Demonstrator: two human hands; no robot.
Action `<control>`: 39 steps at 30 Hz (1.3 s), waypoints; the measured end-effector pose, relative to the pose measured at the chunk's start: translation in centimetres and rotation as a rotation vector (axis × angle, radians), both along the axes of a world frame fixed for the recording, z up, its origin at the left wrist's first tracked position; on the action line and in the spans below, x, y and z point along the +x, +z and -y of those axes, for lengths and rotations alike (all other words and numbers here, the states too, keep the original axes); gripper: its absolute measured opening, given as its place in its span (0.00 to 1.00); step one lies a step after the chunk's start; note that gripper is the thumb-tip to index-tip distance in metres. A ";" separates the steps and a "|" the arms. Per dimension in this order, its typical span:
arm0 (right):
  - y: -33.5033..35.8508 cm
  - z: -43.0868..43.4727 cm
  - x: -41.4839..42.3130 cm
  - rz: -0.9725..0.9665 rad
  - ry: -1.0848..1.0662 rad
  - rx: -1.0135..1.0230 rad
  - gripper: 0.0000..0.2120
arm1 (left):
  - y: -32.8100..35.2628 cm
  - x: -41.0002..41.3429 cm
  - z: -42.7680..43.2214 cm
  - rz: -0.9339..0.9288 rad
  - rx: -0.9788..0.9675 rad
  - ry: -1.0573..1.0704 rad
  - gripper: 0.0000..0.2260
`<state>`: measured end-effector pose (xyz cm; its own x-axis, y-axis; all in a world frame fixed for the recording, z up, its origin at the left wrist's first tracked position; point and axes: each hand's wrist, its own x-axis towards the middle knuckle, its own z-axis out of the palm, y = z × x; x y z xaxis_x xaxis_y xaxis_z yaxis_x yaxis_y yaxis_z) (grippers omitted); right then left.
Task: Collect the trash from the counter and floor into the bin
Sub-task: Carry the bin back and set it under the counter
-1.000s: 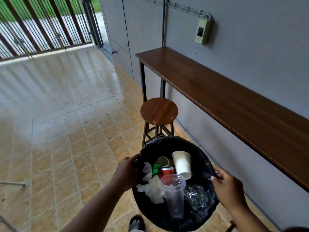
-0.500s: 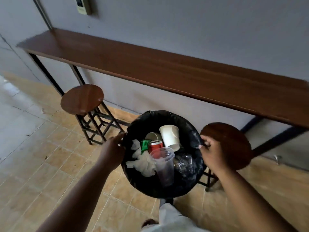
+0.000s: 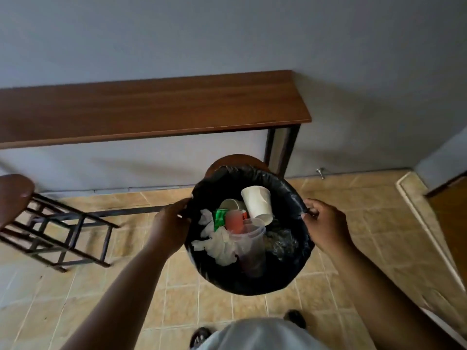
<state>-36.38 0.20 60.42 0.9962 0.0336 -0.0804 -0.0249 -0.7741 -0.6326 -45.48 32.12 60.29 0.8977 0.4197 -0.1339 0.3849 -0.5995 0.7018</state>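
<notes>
A round bin [image 3: 255, 281] lined with a black bag hangs off the floor in front of me. My left hand [image 3: 171, 223] grips its left rim and my right hand [image 3: 326, 223] grips its right rim. Inside lie a white paper cup [image 3: 257, 200], a red can [image 3: 233, 219], a green wrapper [image 3: 219, 218], a clear plastic cup [image 3: 249, 243], crumpled white tissue [image 3: 217, 245] and crinkled clear plastic [image 3: 281, 242]. The wooden counter [image 3: 151, 109] runs along the wall behind the bin, its top bare.
A round wooden stool [image 3: 15, 195] on a black metal frame stands at the left. Another stool seat [image 3: 235, 159] peeks out behind the bin. The counter's black leg [image 3: 283, 150] is just beyond. A wooden door [image 3: 452, 223] is at the right; tan floor tiles [image 3: 101, 286] below.
My view has swung to the right along the counter to its right end. The bin has come along, held by both hands at the rim throughout. The contents have barely shifted.
</notes>
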 end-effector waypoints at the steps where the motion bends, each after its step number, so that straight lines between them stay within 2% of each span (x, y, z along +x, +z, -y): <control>1: -0.1 2.2 0.4 -0.008 -0.008 -0.001 0.15 | -0.2 1.0 2.1 -0.002 -0.004 -0.008 0.21; 6: -0.7 13.2 3.4 -0.025 -0.071 -0.003 0.16 | -1.8 6.2 11.9 -0.032 -0.003 -0.086 0.18; 9: -0.7 18.7 5.3 -0.032 -0.102 -0.027 0.16 | -2.3 8.9 17.3 -0.036 -0.076 -0.160 0.18; 16: -1.8 27.3 11.0 -0.072 -0.171 -0.045 0.16 | -3.3 16.0 25.8 -0.086 -0.116 -0.242 0.16; 23: -4.0 32.0 17.8 -0.151 -0.220 -0.066 0.17 | -7.0 24.9 30.5 -0.098 -0.120 -0.299 0.19; 26: -4.6 33.3 20.8 -0.181 -0.222 -0.074 0.17 | -8.3 28.3 32.0 -0.162 -0.167 -0.270 0.22; 30: -6.0 34.8 25.3 -0.204 -0.215 -0.070 0.18 | -10.3 32.5 33.5 -0.203 -0.131 -0.309 0.22; 34: -8.0 35.8 29.7 -0.252 -0.181 -0.054 0.20 | -12.0 35.8 34.9 -0.222 -0.098 -0.252 0.24; 39: -12.0 36.8 35.1 -0.284 -0.074 -0.061 0.22 | -14.7 38.2 36.6 -0.248 -0.112 -0.135 0.22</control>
<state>-1.31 -36.58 48.43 0.9332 -0.0521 -0.3554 -0.2520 -0.8001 -0.5444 -7.28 -4.50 45.62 0.8783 0.2691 -0.3952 0.4753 -0.5808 0.6609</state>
